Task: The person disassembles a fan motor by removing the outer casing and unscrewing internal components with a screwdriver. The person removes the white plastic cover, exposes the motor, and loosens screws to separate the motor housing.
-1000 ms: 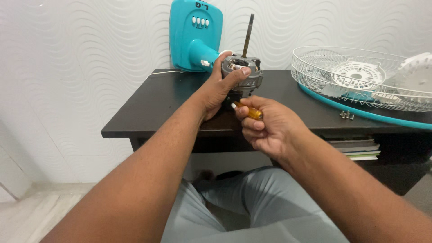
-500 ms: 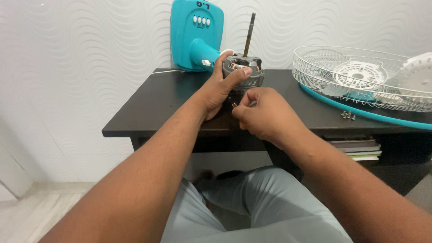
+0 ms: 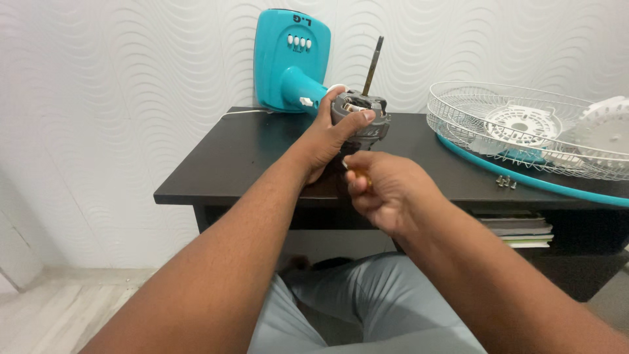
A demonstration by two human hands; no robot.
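The person sits at a black rectangular desk [image 3: 216,164] and steadies a grey metal fan motor with a long steel shaft [image 3: 362,118] over its back half. The left hand [image 3: 327,134] wraps around the motor from the left, thumb laid across its top edge, fingers closed firmly on the housing. The right hand [image 3: 380,190] is curled into a fist around an orange-handled screwdriver [image 3: 362,177], of which only a sliver shows between the fingers; its tip points up toward the motor's underside, though the contact itself is hidden.

To my eye, this goes best with the driver kept square to the screw and the left hand pressing the motor still, so the tip does not slip.

The motor sits just above and touching the left fingers, just beyond the right knuckles. Behind it leans a turquoise plastic fan body [image 3: 288,59]. To the right lie a white wire fan guard [image 3: 524,131] and small loose screws [image 3: 505,181].
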